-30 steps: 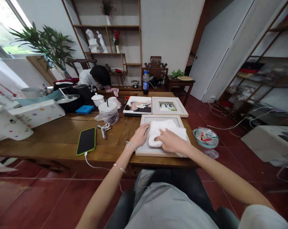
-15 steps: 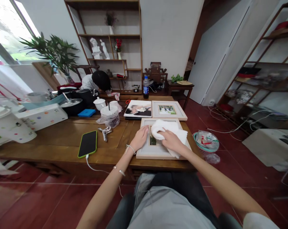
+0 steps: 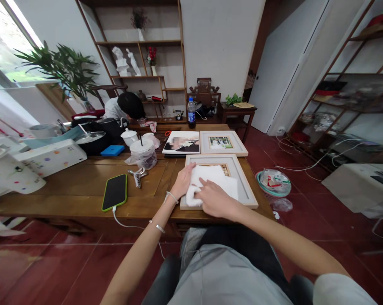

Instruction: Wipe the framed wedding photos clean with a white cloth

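A pale wooden picture frame (image 3: 242, 186) lies flat at the near edge of the low wooden table (image 3: 73, 182). A folded white cloth (image 3: 217, 180) covers most of its glass. My right hand (image 3: 215, 199) presses down on the cloth near the frame's front left, fingers curled over it. Resting on the frame's left edge, my left hand (image 3: 182, 181) has its fingers stretched flat and touches the cloth's side. Only the top corner of the photo shows beside the cloth.
Two more framed pictures (image 3: 222, 142) lie just behind. A green-cased phone (image 3: 115, 191) on a cable, a metal clip (image 3: 138, 174), a lidded drink cup (image 3: 143, 151) and a water bottle (image 3: 190, 112) stand on the table. Another person (image 3: 126, 106) bends at the far end. A bowl (image 3: 273, 183) sits on the floor right.
My right hand has dragged the cloth from the frame's upper middle toward its near left, covering the photo again. My left hand stays on the frame's left edge.
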{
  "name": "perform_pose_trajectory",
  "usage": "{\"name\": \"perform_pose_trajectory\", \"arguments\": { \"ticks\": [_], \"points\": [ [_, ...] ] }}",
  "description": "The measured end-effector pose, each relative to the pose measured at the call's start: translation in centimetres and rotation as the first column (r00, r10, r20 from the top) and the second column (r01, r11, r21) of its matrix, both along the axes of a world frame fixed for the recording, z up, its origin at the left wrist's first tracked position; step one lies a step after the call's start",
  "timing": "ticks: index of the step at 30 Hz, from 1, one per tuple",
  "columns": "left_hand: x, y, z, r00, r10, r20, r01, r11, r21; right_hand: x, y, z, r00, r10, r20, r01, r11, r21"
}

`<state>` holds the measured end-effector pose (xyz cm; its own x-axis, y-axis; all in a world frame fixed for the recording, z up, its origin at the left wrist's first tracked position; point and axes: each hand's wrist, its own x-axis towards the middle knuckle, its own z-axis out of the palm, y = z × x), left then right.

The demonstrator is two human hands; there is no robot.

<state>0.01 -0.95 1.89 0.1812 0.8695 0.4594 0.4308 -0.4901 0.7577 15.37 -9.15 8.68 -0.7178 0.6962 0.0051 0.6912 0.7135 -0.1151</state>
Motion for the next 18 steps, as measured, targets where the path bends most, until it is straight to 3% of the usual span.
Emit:
{"name": "perform_pose_trajectory", "arguments": {
  "ticks": [4,10,15,18],
  "points": [
    [0.1,0.2,-0.2,0.998,0.018,-0.063,-0.016,0.999,0.038,0.2,-2.9,0.4,0.999,0.034,-0.04,-0.033,0.999,0.021],
    [0.0,0.8,-0.7,0.968,-0.02,-0.25,0.049,0.993,0.109,1.3,-3.2,-0.2,0.998,-0.056,-0.019,0.057,0.997,0.046],
    [-0.2,0.8,-0.7,0.951,-0.042,-0.307,0.081,0.99,0.116,5.7,-3.6,1.2,0.971,-0.221,0.095,0.217,0.975,0.051],
    [-0.2,0.6,-0.7,0.946,-0.054,-0.318,0.094,0.989,0.111,9.6,-2.6,2.6,0.946,-0.319,0.065,0.321,0.946,-0.035]
  ]
}}
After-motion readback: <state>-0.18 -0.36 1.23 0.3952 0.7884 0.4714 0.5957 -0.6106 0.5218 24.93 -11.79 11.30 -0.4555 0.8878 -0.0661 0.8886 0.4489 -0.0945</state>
